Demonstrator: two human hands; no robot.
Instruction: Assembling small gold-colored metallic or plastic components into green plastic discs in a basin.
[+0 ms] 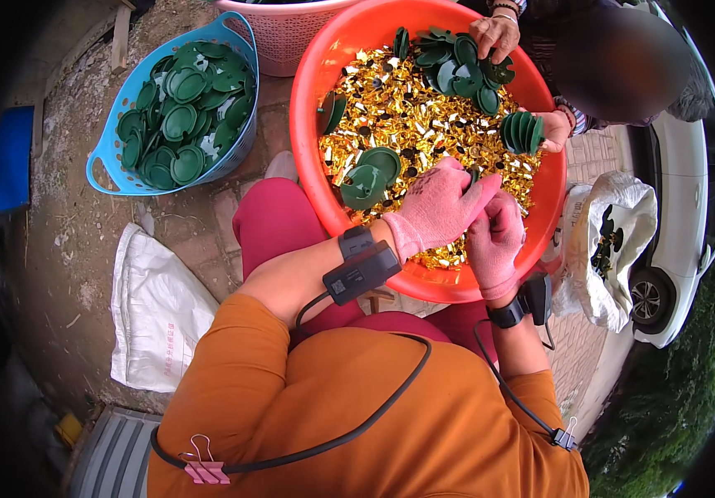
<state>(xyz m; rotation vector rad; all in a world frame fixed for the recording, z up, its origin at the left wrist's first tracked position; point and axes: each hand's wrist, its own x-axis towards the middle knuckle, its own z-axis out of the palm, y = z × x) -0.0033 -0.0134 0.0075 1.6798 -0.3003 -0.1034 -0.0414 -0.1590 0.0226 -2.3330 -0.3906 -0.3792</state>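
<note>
My left hand [436, 207], in a pink glove, is closed over the red basin [306, 124]. A sliver of green plastic piece [474, 176] shows between its fingers; most of it is hidden. Against it, my right hand [494, 247], gloved alike, has its fingers pinched together, and what they hold is hidden. Small shiny gold pieces [362, 91], mixed with black bits, fill the basin. Two round green plastic discs [366, 187] lie on them left of my hands. More green discs [457, 66] are heaped at the basin's far side.
Across the basin, a person's hand [553, 130] holds several green discs [522, 133]; their other hand [494, 35] touches the heap. A blue basket [108, 149] of green discs stands left. White sacks [154, 311] [594, 266] flank me. A white car [681, 166] is at right.
</note>
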